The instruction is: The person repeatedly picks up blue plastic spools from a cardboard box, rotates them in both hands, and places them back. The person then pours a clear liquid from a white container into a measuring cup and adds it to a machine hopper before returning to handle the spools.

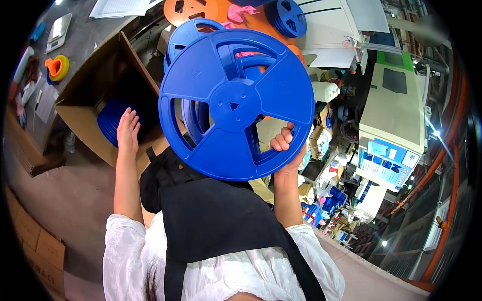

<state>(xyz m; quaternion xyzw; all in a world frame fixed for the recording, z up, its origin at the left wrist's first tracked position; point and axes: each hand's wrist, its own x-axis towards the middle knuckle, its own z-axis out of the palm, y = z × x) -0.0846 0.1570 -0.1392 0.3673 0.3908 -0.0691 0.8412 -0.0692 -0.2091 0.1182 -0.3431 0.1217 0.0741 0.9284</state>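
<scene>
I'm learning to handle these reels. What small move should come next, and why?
Perhaps bring the left hand across to steady the large blue reel: only the right hand grips it, near one edge, while the left looks free by the cardboard box.

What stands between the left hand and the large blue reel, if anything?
Nothing visible does. The left hand is apart from the large blue reel, whose left rim is uncovered; the right hand holds its lower right side. The open cardboard box seems to lie below them.
</scene>
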